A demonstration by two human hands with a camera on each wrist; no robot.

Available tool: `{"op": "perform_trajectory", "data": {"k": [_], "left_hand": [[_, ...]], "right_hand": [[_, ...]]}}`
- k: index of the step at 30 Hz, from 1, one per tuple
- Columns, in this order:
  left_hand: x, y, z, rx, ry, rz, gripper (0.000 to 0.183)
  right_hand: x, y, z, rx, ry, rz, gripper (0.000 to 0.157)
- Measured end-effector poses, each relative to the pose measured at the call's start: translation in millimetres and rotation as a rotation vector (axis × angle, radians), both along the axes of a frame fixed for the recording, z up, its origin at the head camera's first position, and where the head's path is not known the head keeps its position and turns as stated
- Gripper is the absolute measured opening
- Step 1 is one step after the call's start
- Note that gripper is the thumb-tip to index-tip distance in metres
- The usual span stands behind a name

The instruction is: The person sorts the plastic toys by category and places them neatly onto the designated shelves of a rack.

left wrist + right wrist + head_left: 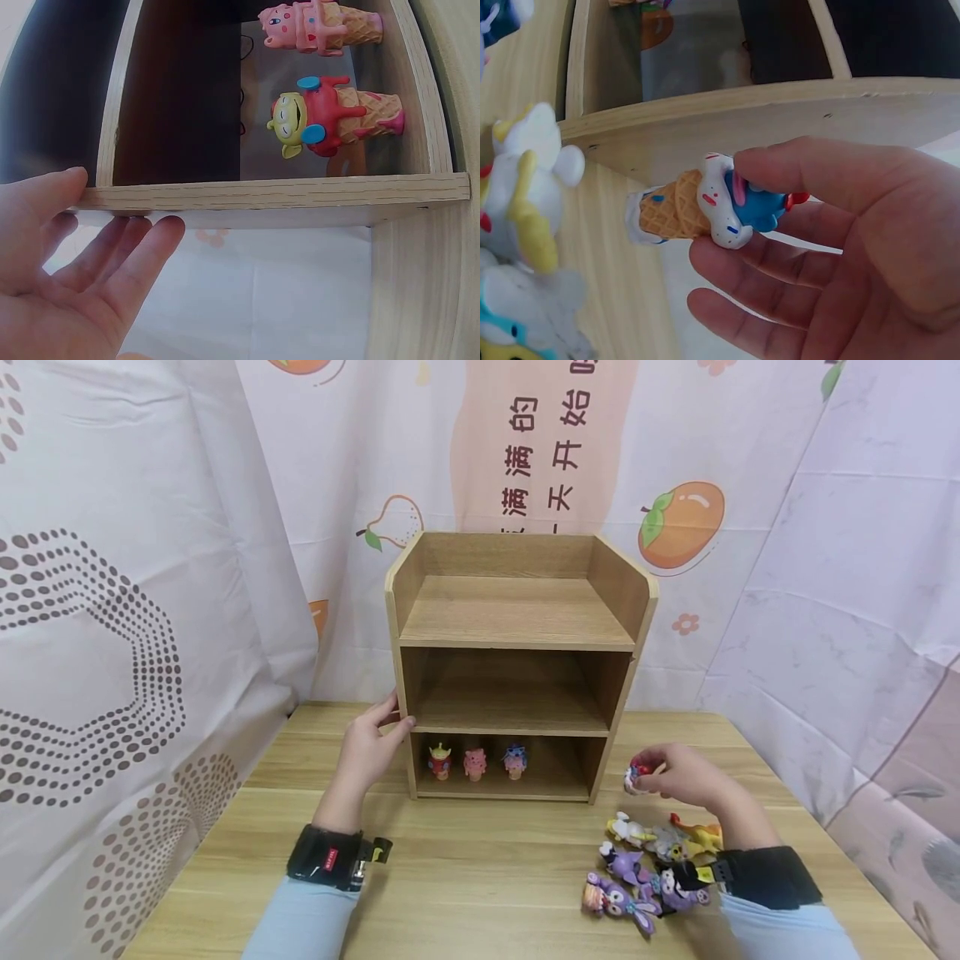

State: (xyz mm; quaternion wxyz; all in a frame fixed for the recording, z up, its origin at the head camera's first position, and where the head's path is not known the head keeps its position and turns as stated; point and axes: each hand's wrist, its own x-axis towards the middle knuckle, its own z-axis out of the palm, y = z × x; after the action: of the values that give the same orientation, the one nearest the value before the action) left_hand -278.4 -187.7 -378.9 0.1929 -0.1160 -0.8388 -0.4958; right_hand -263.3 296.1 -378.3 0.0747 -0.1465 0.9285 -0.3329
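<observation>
My left hand point(372, 737) holds the left side panel of a small wooden shelf point(517, 611). Its thumb lies at the panel's front edge and the fingers touch the outer face. To the right of the shelf, my right hand point(686, 777) pinches an ice-cream-cone figurine point(686, 206) with a waffle base, white sprinkled topping and blue head. The figurine lies sideways in the right wrist view. On the bottom shelf stand a green-headed figurine in red point(322, 120), a pink figurine point(475, 763) and a blue-and-pink one point(515, 761), each on a cone base.
Several toy figures lie piled at the table's right, among them a purple rabbit point(618, 900), a purple figure point(624, 864), a white-and-yellow one point(630, 831) and a grey one point(667, 843). A printed curtain point(360, 435) hangs behind the wooden table point(480, 860).
</observation>
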Motion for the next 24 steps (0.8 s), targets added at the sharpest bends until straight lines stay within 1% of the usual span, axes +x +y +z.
{"op": "perform_trajectory", "data": {"k": [15,24], "left_hand": [[0.9,0.8,0.4,0.015,0.007,-0.006,0.057],[1.3,1.2,0.7,0.013,0.008,-0.005,0.057]], "right_hand": [[7.9,-14.9,11.8,0.096,0.116,0.092,0.031],[10.0,-26.4,16.4,0.109,0.153,0.150,0.029]]}}
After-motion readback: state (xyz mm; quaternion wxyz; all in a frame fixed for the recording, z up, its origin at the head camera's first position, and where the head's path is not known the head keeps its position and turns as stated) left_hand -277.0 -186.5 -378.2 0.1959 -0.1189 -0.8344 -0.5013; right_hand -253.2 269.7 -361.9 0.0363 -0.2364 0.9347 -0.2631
